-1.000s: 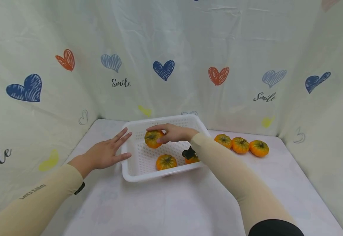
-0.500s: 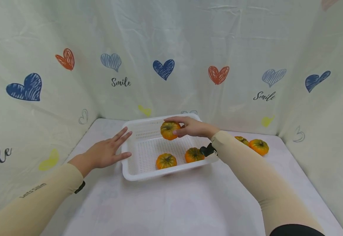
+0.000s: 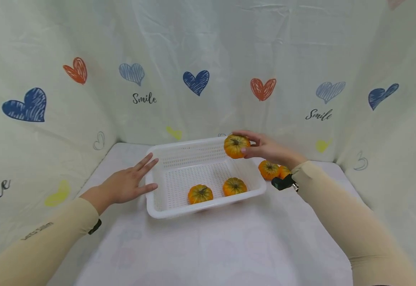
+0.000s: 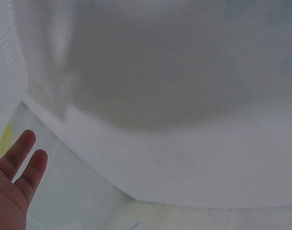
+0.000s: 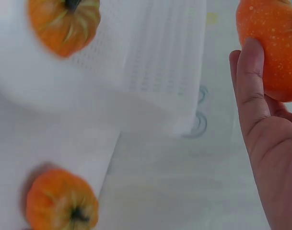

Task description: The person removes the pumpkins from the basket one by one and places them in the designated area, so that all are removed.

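My right hand (image 3: 263, 146) grips a small orange-green pumpkin (image 3: 236, 146) between thumb and fingers, held up over the far right corner of a white plastic basket (image 3: 208, 205). In the right wrist view the same held pumpkin (image 5: 275, 52) shows its speckled orange side at the upper right. Two more pumpkins lie inside the basket, a left pumpkin (image 3: 200, 194) and a right pumpkin (image 3: 234, 186), both near its front wall. My left hand (image 3: 125, 184) is at the basket's left rim with fingers spread; whether it touches the rim I cannot tell.
Right of the basket a pumpkin (image 3: 268, 170) stands on the white-covered table (image 3: 200, 250), with another pumpkin (image 3: 284, 171) partly hidden behind my right wrist. A pale curtain (image 3: 222, 47) printed with hearts closes off the back and sides.
My right hand has carried the gripped pumpkin up and rightward, from inside the basket to above its far right corner. The left hand has stayed at the left rim.
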Demonstrator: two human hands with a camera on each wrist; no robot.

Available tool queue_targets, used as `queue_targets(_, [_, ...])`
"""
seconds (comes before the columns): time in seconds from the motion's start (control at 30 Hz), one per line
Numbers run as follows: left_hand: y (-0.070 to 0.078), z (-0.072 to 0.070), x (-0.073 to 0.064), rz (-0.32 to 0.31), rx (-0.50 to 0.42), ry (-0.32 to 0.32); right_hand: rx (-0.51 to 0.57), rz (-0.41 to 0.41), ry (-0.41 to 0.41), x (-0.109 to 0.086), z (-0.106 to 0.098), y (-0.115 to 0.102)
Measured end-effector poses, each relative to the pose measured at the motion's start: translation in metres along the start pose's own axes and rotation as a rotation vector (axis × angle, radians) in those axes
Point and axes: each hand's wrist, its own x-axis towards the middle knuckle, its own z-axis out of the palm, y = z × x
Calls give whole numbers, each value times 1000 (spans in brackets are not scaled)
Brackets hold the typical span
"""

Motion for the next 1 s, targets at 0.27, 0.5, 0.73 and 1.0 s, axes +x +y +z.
queue_targets(0.27, [-5, 0, -4, -9, 0, -1, -95, 40, 123, -41, -27, 15])
queue_targets(0.5, [-4, 2, -2, -20, 4, -2, -60, 86, 163, -78, -33, 40])
queue_targets(0.73, [-2, 4, -2, 4, 3, 10, -27, 169, 169, -111, -22, 79])
queue_targets(1.0, [0, 2, 0, 5, 12, 9, -62, 236, 166, -132, -7, 111])
